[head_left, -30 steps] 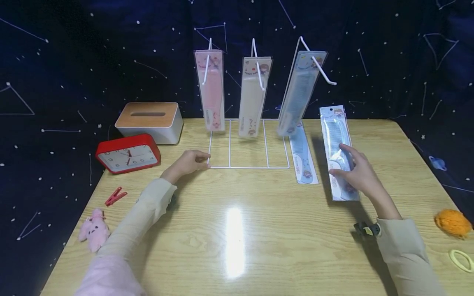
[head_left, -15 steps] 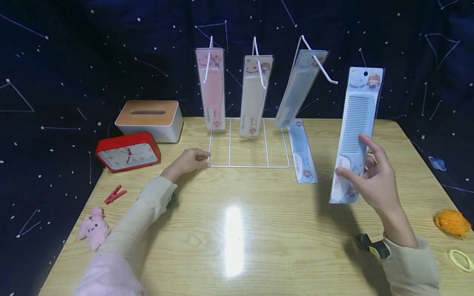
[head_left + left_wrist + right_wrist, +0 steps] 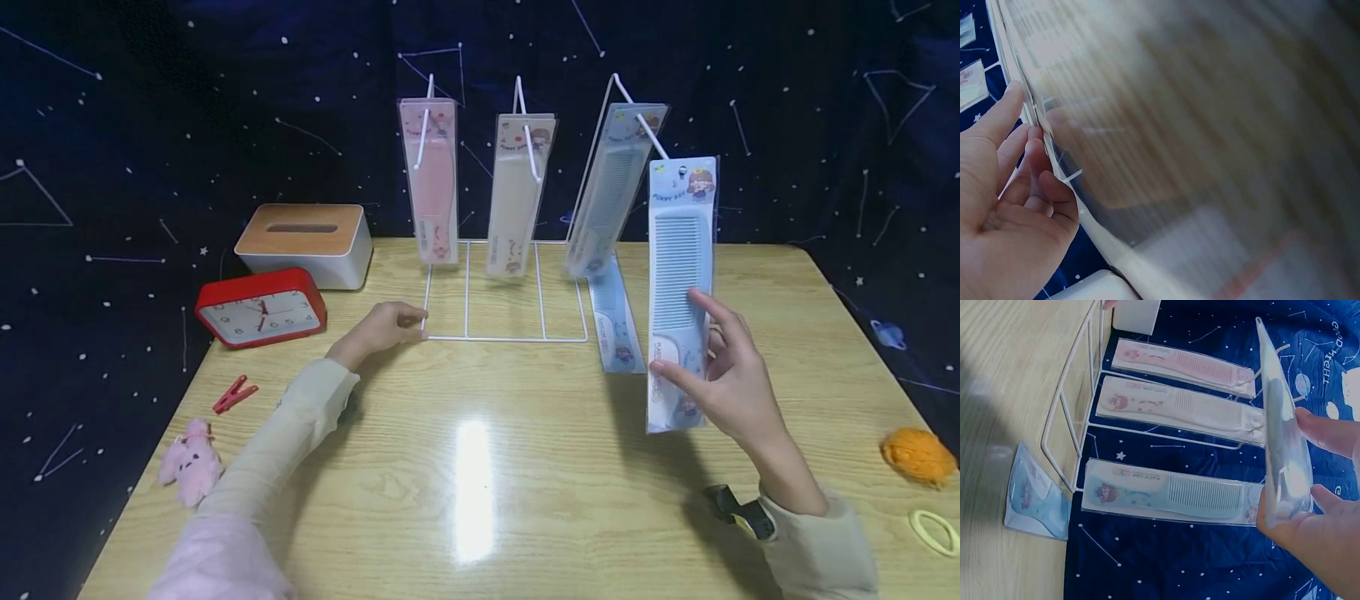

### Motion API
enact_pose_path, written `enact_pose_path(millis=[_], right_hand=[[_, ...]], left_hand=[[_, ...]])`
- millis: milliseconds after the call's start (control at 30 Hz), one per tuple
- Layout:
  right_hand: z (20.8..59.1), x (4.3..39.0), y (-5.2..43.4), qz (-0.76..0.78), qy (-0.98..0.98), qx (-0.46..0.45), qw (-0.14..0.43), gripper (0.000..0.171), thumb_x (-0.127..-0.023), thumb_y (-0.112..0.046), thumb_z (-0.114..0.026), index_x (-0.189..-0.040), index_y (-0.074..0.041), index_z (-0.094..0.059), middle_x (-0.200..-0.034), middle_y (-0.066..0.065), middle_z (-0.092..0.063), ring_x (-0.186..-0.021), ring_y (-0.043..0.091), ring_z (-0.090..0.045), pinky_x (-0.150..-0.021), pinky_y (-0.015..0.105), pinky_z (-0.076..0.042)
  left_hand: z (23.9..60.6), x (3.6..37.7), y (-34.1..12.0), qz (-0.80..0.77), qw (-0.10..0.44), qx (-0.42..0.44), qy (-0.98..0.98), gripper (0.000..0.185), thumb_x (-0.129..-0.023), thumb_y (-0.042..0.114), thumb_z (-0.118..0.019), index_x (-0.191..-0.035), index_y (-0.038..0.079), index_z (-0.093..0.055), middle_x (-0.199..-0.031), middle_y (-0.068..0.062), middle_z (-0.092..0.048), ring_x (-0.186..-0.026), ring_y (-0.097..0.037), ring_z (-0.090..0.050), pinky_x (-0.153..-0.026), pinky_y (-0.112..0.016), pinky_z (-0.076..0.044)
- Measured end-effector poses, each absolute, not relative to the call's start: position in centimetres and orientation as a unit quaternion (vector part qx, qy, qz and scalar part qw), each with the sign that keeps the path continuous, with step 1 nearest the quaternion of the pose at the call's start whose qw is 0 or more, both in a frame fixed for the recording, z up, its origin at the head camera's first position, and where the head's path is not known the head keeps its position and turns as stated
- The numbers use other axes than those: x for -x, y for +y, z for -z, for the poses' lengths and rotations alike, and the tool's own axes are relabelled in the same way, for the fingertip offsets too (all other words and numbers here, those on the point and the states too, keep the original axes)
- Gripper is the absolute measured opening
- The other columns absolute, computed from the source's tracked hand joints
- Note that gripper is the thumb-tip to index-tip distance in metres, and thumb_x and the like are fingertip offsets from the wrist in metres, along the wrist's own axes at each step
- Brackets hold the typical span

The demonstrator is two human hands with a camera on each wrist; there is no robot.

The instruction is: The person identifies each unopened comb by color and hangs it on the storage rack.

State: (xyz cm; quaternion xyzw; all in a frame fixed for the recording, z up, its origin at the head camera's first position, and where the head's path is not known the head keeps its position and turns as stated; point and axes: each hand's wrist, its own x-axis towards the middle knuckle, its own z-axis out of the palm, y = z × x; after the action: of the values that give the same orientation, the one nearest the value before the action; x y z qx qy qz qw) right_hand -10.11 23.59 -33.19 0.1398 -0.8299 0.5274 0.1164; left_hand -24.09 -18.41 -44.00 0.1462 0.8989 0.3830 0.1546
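My right hand (image 3: 723, 371) pinches the lower part of a packaged blue comb (image 3: 678, 275) and holds it upright, its top hole close to the tip of the right hook (image 3: 651, 137) of the white wire rack (image 3: 506, 337). In the right wrist view the same comb (image 3: 1282, 434) shows edge-on between thumb and fingers (image 3: 1322, 434). Three packaged combs hang on the rack: pink (image 3: 429, 179), cream (image 3: 513, 192) and blue (image 3: 607, 187). Another blue comb packet (image 3: 615, 321) lies on the table. My left hand (image 3: 378, 327) rests on the rack's front left corner, fingers (image 3: 1029, 156) curled against the wire.
On the wooden table (image 3: 480, 467) stand a tissue box (image 3: 303, 244) and a red clock (image 3: 260, 308) at the left. A red clothespin (image 3: 234, 395) and pink plush toy (image 3: 191, 462) lie near the left edge. Orange yarn (image 3: 917, 454) and a yellow ring (image 3: 933, 532) lie at the right.
My right hand lifted the blue comb packet off the table, stood it upright and moved it left toward the rack's right hook. The left hand stayed on the rack base.
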Motion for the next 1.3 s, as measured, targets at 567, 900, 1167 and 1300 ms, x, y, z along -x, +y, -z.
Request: enact_pose_path(millis=[567,900,1167,1300], right_hand=[[34.6,18.2,23.1,-0.579,-0.802,-0.140,0.042,0.071,-0.087,0.003,-0.063,-0.146,-0.018,-0.030,-0.120,-0.002,-0.038,-0.103,0.005,-0.052,-0.077,0.011,-0.049],[35.2,23.0,22.8,-0.547,-0.826,-0.134,0.040,0.065,-0.090,-0.005,-0.063,-0.145,-0.018,-0.031,-0.116,0.004,-0.045,-0.093,0.007,-0.055,-0.078,0.013,-0.048],[35.9,25.3,23.3,-0.550,-0.825,-0.130,0.011,0.064,-0.092,-0.007,-0.061,-0.146,-0.021,-0.031,-0.130,0.018,-0.043,-0.113,0.027,-0.049,-0.084,0.016,-0.046],[36.4,26.0,23.6,-0.536,-0.835,-0.126,-0.008,0.068,-0.092,-0.010,-0.062,-0.149,-0.020,-0.026,-0.138,0.023,-0.037,-0.121,0.039,-0.044,-0.089,0.024,-0.047]], left_hand=[[43.6,23.8,-18.3,-0.381,0.163,-0.147,0.898,0.048,-0.087,0.017,-0.069,-0.129,-0.003,-0.056,-0.132,-0.018,-0.056,-0.126,-0.035,-0.047,-0.107,-0.046,-0.038],[43.9,24.0,-18.4,-0.380,0.162,-0.152,0.898,0.049,-0.088,0.018,-0.069,-0.129,-0.003,-0.055,-0.132,-0.018,-0.056,-0.125,-0.035,-0.048,-0.106,-0.045,-0.039],[44.0,24.0,-18.4,-0.386,0.165,-0.143,0.896,0.049,-0.087,0.018,-0.070,-0.129,-0.002,-0.056,-0.131,-0.018,-0.057,-0.126,-0.034,-0.048,-0.107,-0.044,-0.038],[44.1,24.0,-18.4,-0.385,0.164,-0.140,0.897,0.049,-0.087,0.018,-0.070,-0.129,-0.002,-0.056,-0.131,-0.017,-0.057,-0.127,-0.033,-0.047,-0.107,-0.044,-0.037]])
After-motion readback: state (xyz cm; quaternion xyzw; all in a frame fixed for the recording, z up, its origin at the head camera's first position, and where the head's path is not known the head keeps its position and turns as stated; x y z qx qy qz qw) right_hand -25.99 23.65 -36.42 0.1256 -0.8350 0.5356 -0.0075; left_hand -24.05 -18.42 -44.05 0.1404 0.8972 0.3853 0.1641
